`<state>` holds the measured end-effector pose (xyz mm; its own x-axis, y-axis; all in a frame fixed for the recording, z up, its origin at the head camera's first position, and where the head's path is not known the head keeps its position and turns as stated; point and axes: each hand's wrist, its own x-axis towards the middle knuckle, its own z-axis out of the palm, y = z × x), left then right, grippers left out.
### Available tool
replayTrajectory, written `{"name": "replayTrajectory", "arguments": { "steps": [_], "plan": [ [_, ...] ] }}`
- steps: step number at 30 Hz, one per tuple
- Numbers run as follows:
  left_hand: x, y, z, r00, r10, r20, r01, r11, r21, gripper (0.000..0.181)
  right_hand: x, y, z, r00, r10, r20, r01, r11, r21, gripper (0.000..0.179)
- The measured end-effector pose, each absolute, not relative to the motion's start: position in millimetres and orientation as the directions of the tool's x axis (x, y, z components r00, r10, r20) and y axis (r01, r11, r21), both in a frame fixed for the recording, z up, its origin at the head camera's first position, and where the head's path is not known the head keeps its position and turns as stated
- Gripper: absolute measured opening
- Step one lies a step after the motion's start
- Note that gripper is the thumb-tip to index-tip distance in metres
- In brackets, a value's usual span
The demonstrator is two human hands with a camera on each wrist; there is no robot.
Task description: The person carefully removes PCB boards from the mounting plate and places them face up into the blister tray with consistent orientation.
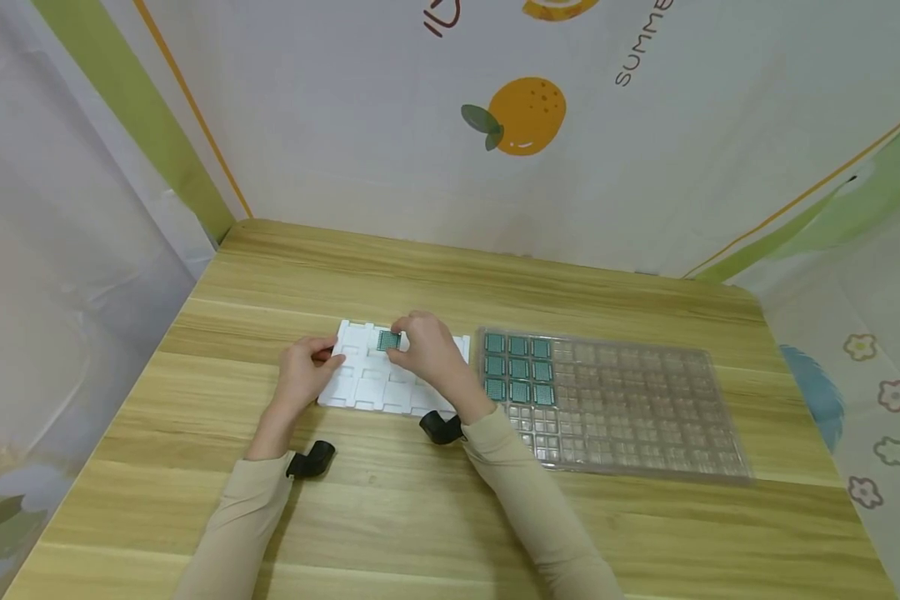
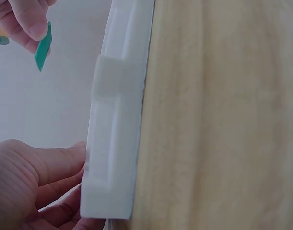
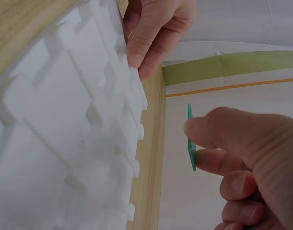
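My right hand pinches a thin green square chip, dotted on its face, between thumb and finger. In the right wrist view the chip is seen edge-on, held apart from the white plastic tray. The same tray lies on the table with moulded pockets, and the right hand hides part of it. My left hand holds the tray's left edge, thumb on top. In the left wrist view that hand grips the tray's end.
Right of the white tray lies a larger clear plastic tray with many square pockets. Several green chips fill its upper left corner. Both trays rest on a wooden table, and a printed curtain hangs behind it.
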<state>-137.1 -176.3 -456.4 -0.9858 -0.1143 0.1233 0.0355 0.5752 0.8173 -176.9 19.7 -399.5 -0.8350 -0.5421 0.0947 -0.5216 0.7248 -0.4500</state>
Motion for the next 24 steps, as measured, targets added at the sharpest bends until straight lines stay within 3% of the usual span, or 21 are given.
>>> {"name": "replayTrajectory", "arguments": {
  "steps": [24],
  "plan": [
    [-137, -177, -457, -0.982, -0.107, 0.153, 0.063, 0.582, 0.811, 0.028, -149, 74, -399, -0.850, -0.514, 0.120, -0.509, 0.739, -0.442, 0.023]
  ]
}}
